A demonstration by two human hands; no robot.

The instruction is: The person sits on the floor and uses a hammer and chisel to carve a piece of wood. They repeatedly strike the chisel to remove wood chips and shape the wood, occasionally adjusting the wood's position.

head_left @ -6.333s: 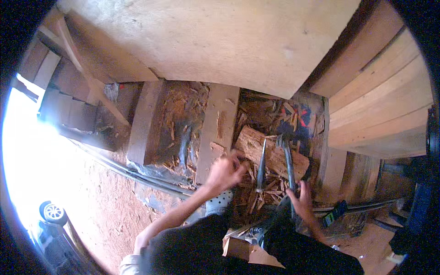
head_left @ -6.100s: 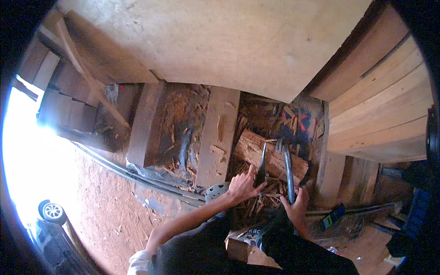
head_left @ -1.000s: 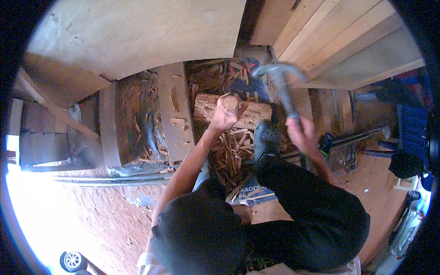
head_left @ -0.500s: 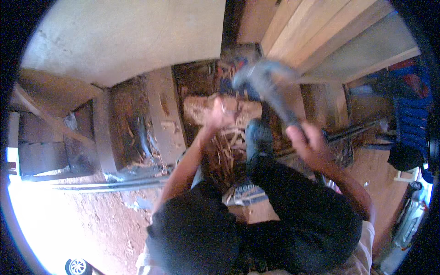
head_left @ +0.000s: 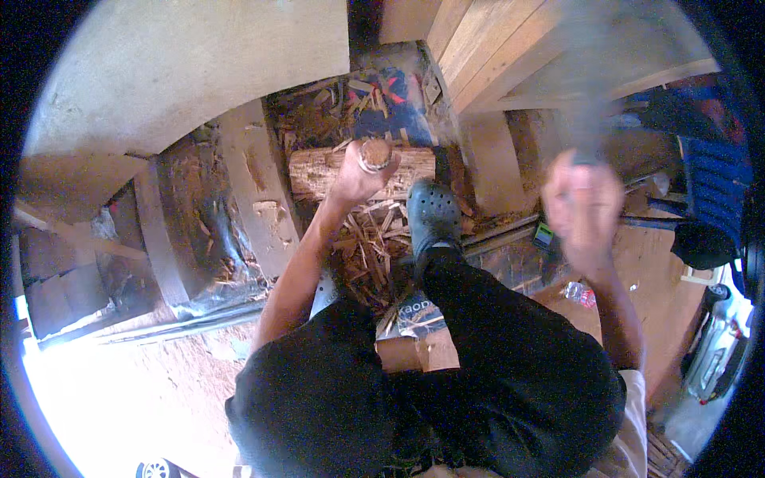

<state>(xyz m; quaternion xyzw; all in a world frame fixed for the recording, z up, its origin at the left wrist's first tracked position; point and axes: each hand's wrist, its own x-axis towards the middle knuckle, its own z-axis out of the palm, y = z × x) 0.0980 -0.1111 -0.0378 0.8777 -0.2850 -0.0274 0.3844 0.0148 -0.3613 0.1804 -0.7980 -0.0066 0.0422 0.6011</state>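
My left hand (head_left: 351, 182) is closed around an upright chisel, whose round wooden handle end (head_left: 375, 151) with a metal ring faces up. Its blade is hidden beneath the hand. Under it lies a rough, gouged block of wood (head_left: 312, 169). Off to the right, my right hand (head_left: 584, 203) is raised, wrapped around the handle of a hammer (head_left: 588, 72). The hammer is smeared by motion, and its head barely shows. My right foot, in a dark clog (head_left: 434, 213), rests against the near side of the block.
Wood chips (head_left: 378, 251) litter the ground between my feet. Wooden planks (head_left: 498, 48) and a large pale board (head_left: 199, 64) stand ahead. A blue plastic chair (head_left: 713, 187) is at right. Near my right knee lies a crumpled clear wrapper (head_left: 579, 294).
My right hand has swung the hammer up and to the right, away from the left hand. My left hand stays at the block with the chisel. The whole view has shifted slightly.
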